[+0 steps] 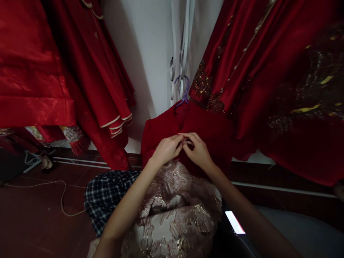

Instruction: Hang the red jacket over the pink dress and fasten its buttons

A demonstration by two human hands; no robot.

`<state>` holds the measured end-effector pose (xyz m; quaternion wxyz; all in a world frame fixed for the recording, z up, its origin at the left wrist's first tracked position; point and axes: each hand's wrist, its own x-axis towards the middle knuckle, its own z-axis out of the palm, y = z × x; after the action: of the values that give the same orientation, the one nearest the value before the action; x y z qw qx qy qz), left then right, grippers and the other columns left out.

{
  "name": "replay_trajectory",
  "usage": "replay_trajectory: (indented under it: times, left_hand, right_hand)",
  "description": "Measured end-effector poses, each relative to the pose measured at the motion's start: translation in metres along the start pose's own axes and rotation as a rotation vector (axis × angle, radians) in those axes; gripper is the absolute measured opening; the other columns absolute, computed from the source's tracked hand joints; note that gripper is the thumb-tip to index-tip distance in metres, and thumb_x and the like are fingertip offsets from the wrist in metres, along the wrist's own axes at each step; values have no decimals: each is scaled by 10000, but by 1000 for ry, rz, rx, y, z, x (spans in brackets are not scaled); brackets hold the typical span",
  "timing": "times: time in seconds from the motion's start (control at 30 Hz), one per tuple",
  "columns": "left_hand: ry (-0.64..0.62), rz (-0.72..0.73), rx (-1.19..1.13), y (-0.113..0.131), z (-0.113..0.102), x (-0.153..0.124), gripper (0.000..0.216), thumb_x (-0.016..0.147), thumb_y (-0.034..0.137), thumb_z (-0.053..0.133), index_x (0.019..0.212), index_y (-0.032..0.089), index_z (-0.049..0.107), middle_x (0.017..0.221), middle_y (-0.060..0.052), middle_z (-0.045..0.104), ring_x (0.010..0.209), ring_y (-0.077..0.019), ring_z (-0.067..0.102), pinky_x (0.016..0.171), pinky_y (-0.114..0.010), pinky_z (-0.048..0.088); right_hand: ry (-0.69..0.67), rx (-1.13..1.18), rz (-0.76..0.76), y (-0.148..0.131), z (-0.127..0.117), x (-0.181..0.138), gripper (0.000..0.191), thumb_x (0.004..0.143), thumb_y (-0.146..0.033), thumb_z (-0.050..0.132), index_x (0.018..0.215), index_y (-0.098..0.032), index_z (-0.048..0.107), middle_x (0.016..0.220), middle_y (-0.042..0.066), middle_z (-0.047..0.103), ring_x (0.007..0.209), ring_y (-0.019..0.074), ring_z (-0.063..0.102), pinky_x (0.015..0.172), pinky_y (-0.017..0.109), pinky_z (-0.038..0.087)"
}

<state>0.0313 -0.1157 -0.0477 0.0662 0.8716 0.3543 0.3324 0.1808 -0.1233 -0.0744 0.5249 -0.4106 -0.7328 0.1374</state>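
Note:
A dark red garment hangs in front of me on a purple hanger. Both my hands meet at its front, below the neckline. My left hand is closed in a pinch, and the fingertips of my right hand are pinched against it. Whatever lies between the fingertips is too small to make out. Across my lap, just under the hands, lies a pale pink-gold brocade cloth with shiny floral patterns.
Red satin garments hang at the left, and red dresses with gold beading at the right. Dark plaid fabric covers my leg. A pale cable runs over the tiled floor. A lit phone screen shows at lower right.

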Motion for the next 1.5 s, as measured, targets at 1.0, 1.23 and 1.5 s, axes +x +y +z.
replay_trajectory:
  times: [1.0, 1.23, 1.5]
  left_hand:
    - [-164, -470, -186, -23, -16, -92, 266, 809, 179, 376, 1010, 176, 550, 924, -70, 624, 897, -181, 572, 862, -296, 406]
    - [-228, -431, -393, -21, 70, -73, 597, 712, 161, 519, 1279, 130, 336, 1169, -120, 444, 1102, -214, 456, 987, -332, 334]
    - [-349, -553, -238, -26, 113, -76, 948, 676, 142, 543, 1427, 166, -36, 1369, -208, 144, 1246, -358, 310, 1023, -460, 242]
  right_hand:
    - [176, -127, 195, 76, 32, -65, 312, 864, -316, 397, 1127, -167, 477, 1047, 113, 586, 930, 196, 561, 835, 362, 444]
    - [94, 20, 381, 79, 14, -50, 364, 836, -465, 426, 1011, -177, 564, 990, 98, 638, 910, 209, 589, 846, 370, 442]
    - [156, 210, 547, 14, -75, -19, 302, 710, -451, 624, 909, -223, 618, 856, 29, 669, 809, 197, 623, 730, 317, 509]
